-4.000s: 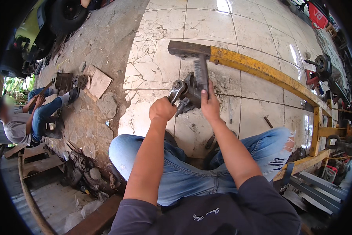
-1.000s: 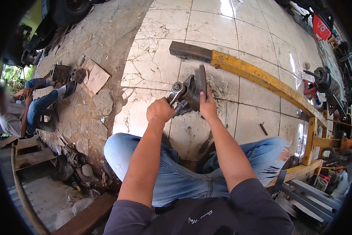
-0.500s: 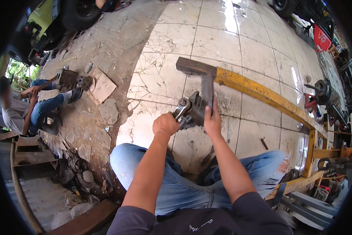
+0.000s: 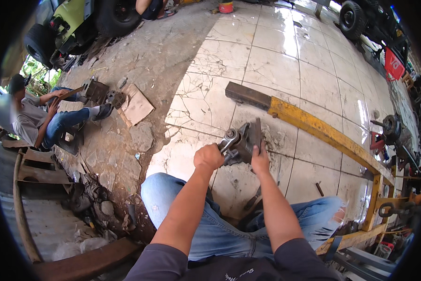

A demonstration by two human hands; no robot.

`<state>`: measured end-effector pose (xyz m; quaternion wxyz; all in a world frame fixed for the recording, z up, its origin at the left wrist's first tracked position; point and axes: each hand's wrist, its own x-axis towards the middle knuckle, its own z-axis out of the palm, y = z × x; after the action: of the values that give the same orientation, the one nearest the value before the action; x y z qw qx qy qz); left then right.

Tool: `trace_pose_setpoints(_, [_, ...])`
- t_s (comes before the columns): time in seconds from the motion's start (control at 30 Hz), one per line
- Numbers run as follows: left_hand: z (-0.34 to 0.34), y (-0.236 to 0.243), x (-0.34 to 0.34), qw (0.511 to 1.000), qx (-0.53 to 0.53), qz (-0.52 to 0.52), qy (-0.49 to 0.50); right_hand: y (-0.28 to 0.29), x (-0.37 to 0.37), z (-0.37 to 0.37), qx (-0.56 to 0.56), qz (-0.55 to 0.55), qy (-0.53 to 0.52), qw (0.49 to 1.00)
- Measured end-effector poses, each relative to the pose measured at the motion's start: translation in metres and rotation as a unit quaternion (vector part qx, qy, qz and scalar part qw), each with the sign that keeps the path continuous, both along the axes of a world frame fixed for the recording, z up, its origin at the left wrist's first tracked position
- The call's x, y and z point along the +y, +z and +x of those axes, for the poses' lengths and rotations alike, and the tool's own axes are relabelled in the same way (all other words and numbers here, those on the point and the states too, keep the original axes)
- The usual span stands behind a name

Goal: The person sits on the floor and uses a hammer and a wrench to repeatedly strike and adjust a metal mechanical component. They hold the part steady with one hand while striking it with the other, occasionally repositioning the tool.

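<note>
Between my knees, my left hand (image 4: 209, 157) is closed round the handle of a ratchet wrench (image 4: 231, 135) with a round head. Its head lies against a dark, greasy metal part (image 4: 241, 151) low over the tiles. A flat metal bar (image 4: 257, 131) stands along the right side of that part. My right hand (image 4: 260, 160) is wrapped round the bar's lower end, thumb on top. Whether the bar and the part are joined, I cannot tell. The wrench's far end is hidden by my left fist.
A yellow steel beam (image 4: 322, 133) with a dark end (image 4: 248, 95) runs across the tiles ahead and to the right. A small rod (image 4: 319, 189) lies near my right knee. At left, a seated person (image 4: 46, 117) handles a metal block (image 4: 96, 90) beside some cardboard (image 4: 136, 104).
The bar in my right hand has come down and away from the beam, where it overlapped the beam's joint. Both hands keep their hold. The whole view has shifted slightly.
</note>
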<state>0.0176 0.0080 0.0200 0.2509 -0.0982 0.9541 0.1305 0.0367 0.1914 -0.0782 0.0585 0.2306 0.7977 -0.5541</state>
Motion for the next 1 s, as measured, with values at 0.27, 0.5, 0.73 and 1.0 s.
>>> trace_pose_setpoints(0.27, [0.003, -0.007, -0.003, 0.999, 0.029, -0.010, -0.007, 0.017, -0.008, 0.002, 0.007, 0.070, 0.028, 0.997])
trace_pose_setpoints(0.5, [0.002, -0.008, -0.005, 1.000, 0.022, -0.013, -0.005, 0.027, 0.002, -0.013, 0.076, 0.068, -0.023, 0.994])
trace_pose_setpoints(0.73, [-0.004, -0.001, -0.001, 0.999, 0.031, -0.025, -0.014, -0.059, 0.038, 0.010, -0.039, 0.111, -0.053, 0.992])
trace_pose_setpoints(1.0, [-0.002, -0.005, -0.002, 0.999, 0.025, -0.023, -0.004, -0.015, 0.003, 0.015, -0.070, -0.054, -0.079, 0.993])
